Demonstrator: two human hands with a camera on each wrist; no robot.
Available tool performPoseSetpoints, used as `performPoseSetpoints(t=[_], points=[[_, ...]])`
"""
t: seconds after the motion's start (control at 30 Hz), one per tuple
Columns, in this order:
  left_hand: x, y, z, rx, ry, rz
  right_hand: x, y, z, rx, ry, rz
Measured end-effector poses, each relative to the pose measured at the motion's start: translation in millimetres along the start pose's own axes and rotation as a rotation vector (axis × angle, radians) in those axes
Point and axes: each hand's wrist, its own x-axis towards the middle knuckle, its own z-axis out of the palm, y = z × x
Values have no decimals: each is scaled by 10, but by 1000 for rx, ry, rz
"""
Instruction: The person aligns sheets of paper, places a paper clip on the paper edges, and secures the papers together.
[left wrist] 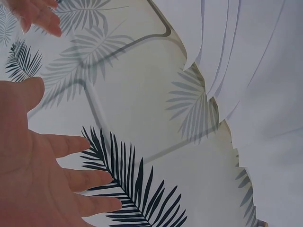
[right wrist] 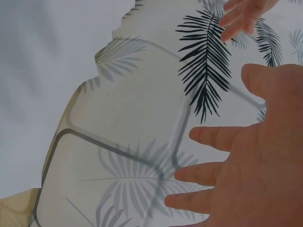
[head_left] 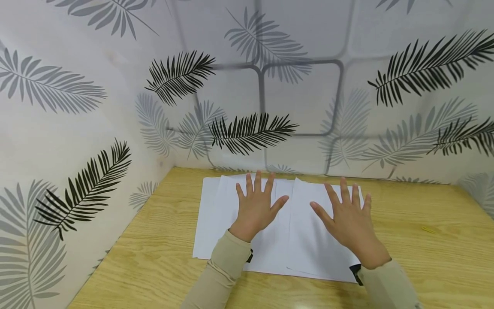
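Note:
Several overlapping sheets of white paper (head_left: 270, 253) lie spread on the wooden table. My left hand (head_left: 254, 210) hovers over the left part of the sheets, fingers straight and spread. Over the right part is my right hand (head_left: 349, 223), likewise with spread fingers, palm down, casting a shadow on the paper. Neither hand holds anything. In the left wrist view the left hand (left wrist: 42, 165) shows its palm, apart from the white sheets (left wrist: 270, 94). The right wrist view shows the right palm (right wrist: 255, 156) the same way, with paper (right wrist: 52, 80) across from it.
The wooden table (head_left: 146, 257) reaches back to a wall (head_left: 301, 98) covered in leaf patterns. A small yellow item (head_left: 428, 230) lies on the table at the right. Another patterned wall (head_left: 115, 120) borders the table's left edge.

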Motion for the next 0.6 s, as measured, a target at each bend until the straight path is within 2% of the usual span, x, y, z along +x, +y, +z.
performPoseSetpoints(t=[0.6], points=[[-5, -80, 15, -1, 9, -23, 2, 18, -2, 13, 2, 23]])
